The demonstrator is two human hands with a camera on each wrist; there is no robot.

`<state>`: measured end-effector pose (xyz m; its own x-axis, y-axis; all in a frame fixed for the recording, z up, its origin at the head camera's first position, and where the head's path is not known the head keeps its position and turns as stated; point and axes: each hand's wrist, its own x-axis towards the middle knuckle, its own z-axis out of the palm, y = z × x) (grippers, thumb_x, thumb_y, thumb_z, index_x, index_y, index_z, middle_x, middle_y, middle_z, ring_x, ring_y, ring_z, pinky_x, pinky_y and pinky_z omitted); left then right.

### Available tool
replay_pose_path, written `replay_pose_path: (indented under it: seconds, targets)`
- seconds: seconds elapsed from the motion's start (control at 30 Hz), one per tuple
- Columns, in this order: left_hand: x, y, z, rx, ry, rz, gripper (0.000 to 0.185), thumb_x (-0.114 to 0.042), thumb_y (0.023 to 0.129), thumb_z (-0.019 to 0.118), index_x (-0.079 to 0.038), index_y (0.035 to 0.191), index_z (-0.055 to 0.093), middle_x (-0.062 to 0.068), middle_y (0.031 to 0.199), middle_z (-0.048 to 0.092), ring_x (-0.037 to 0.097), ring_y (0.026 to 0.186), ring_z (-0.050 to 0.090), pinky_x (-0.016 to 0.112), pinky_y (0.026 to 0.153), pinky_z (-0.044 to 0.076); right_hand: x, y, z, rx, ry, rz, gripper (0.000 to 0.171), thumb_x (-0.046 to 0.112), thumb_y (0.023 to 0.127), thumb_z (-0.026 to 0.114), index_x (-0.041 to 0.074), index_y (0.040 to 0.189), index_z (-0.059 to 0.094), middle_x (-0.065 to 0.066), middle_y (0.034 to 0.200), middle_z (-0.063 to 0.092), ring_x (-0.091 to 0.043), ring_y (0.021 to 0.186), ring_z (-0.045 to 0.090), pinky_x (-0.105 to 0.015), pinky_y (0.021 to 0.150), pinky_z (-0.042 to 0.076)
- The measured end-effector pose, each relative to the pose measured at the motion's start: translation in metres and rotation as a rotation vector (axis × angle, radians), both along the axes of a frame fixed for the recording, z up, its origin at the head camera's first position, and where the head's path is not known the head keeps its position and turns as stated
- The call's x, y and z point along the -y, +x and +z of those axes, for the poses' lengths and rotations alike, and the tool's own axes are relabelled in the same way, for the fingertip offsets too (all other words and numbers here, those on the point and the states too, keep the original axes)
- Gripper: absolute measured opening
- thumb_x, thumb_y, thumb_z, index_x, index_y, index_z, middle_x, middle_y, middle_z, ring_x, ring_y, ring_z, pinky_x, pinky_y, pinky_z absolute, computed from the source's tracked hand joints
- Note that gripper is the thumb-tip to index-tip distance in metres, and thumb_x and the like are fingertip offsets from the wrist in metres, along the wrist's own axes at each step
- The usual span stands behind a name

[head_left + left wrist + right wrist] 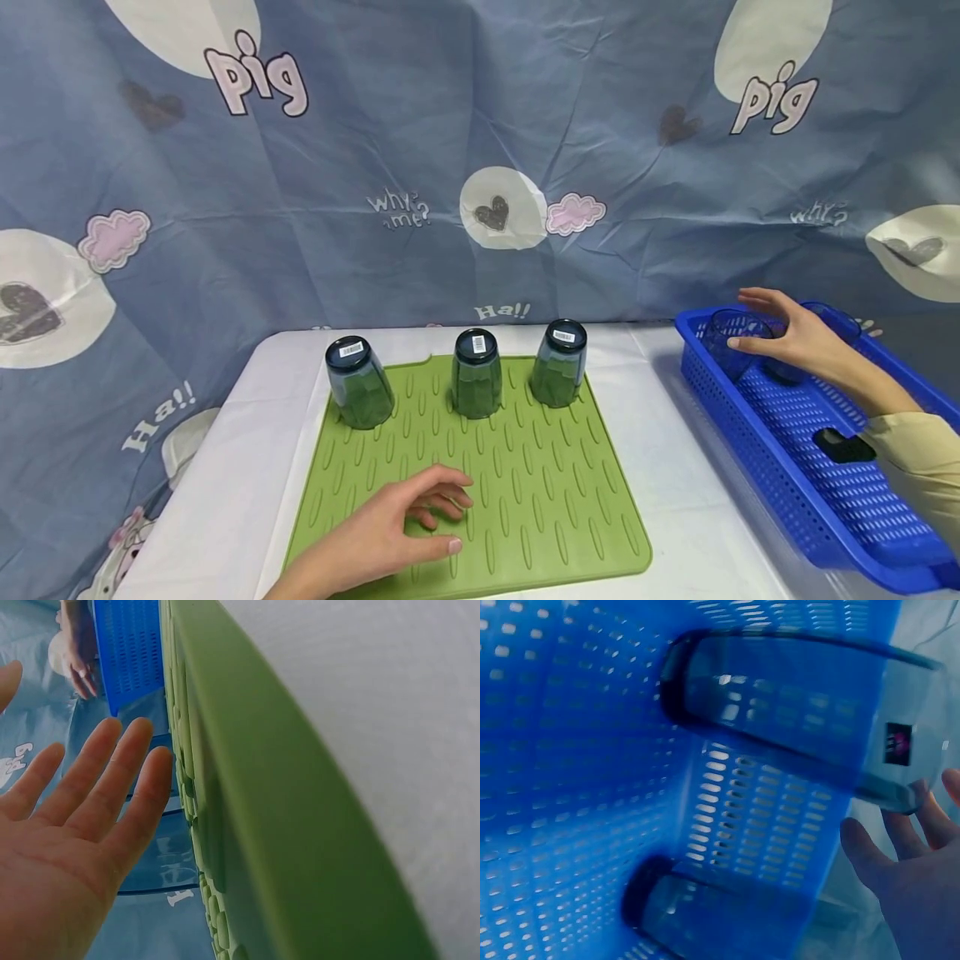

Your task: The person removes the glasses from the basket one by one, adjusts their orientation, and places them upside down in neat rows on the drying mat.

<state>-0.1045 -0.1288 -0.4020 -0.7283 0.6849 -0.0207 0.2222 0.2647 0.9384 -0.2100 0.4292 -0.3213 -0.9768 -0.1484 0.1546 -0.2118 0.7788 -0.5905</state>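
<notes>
My right hand (798, 333) is over the blue basket's far end, thumb and fingers spread apart around the rim of a clear blue drinking glass (722, 354). The right wrist view has its fingertips right at the rim of this glass (780, 705), which bears a small dark label. A second blue glass (712, 915) stands beside it in the basket. My left hand (393, 525) hovers low over the green drying mat (540, 517), fingers loosely bent and holding nothing. Three blue glasses, a left one (360, 383), a middle one (477, 375) and a right one (558, 364), stand upside down along the mat's far edge.
The perforated blue basket (757, 467) stands right of the mat on a white-covered table (675, 500). A black patch (843, 446) shows on its floor. Behind the table hangs a blue printed cloth (420, 150).
</notes>
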Motion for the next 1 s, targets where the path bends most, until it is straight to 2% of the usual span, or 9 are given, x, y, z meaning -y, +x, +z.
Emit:
replay_pose_path:
  seconds: [0.27,0.43,0.5,0.63,0.73,0.8,1.0]
  targets:
    - [0.000,0.000,-0.001,0.001,0.012,-0.009,0.048,-0.027,0.093,0.070,-0.018,0.136,0.052,0.004,0.121,0.063,0.021,0.106,0.063,0.034,0.086,0.053,-0.006,-0.004,-0.010,0.078,-0.039,0.001,0.086,0.021,0.090,0.072,0.004,0.155,0.018,-0.029,0.152,0.028,-0.050,0.136,0.027,-0.068,0.099,0.030]
    - [0.000,0.000,-0.001,0.000,0.013,-0.012,0.049,-0.027,0.093,0.070,-0.017,0.137,0.051,0.005,0.121,0.062,0.022,0.106,0.063,0.033,0.086,0.053,-0.004,-0.005,-0.012,0.107,-0.007,0.003,0.089,0.026,0.090,0.073,0.002,0.155,0.018,-0.032,0.148,0.032,-0.051,0.132,0.032,-0.065,0.097,0.034]
    - [0.000,0.000,-0.001,0.003,0.014,-0.016,0.049,-0.027,0.093,0.070,-0.017,0.137,0.051,0.005,0.121,0.062,0.022,0.106,0.062,0.034,0.087,0.053,-0.004,-0.005,-0.013,0.116,0.012,-0.006,0.089,0.028,0.089,0.074,0.002,0.155,0.019,-0.031,0.147,0.036,-0.050,0.131,0.036,-0.058,0.096,0.038]
    - [0.001,0.001,-0.001,0.006,0.007,-0.020,0.050,-0.028,0.093,0.070,-0.018,0.138,0.050,0.005,0.121,0.062,0.021,0.107,0.062,0.034,0.088,0.053,-0.005,-0.005,-0.016,0.122,0.028,-0.025,0.088,0.030,0.089,0.074,0.002,0.154,0.021,-0.030,0.145,0.039,-0.046,0.128,0.041,-0.031,0.087,0.042]
    - [0.001,0.001,-0.001,0.014,0.001,-0.016,0.050,-0.028,0.093,0.071,-0.018,0.137,0.051,0.004,0.122,0.062,0.020,0.108,0.062,0.034,0.088,0.052,-0.007,-0.005,-0.017,0.121,0.040,-0.034,0.088,0.030,0.089,0.074,0.000,0.153,0.022,-0.032,0.143,0.038,-0.046,0.124,0.044,-0.023,0.079,0.041]
    - [0.000,0.001,-0.001,0.019,0.000,-0.014,0.050,-0.027,0.092,0.071,-0.018,0.137,0.051,0.003,0.122,0.062,0.020,0.108,0.061,0.033,0.088,0.052,-0.009,-0.005,-0.018,0.120,0.052,-0.039,0.087,0.031,0.089,0.074,0.000,0.153,0.023,-0.034,0.143,0.038,-0.046,0.121,0.045,-0.026,0.080,0.043]
    - [0.001,0.002,-0.001,0.000,-0.004,-0.011,0.051,-0.028,0.092,0.072,-0.019,0.137,0.051,0.002,0.122,0.062,0.020,0.108,0.061,0.034,0.089,0.052,-0.009,-0.005,-0.020,0.119,0.068,-0.052,0.085,0.032,0.090,0.073,-0.001,0.152,0.024,-0.034,0.143,0.036,-0.046,0.119,0.045,-0.048,0.085,0.044]
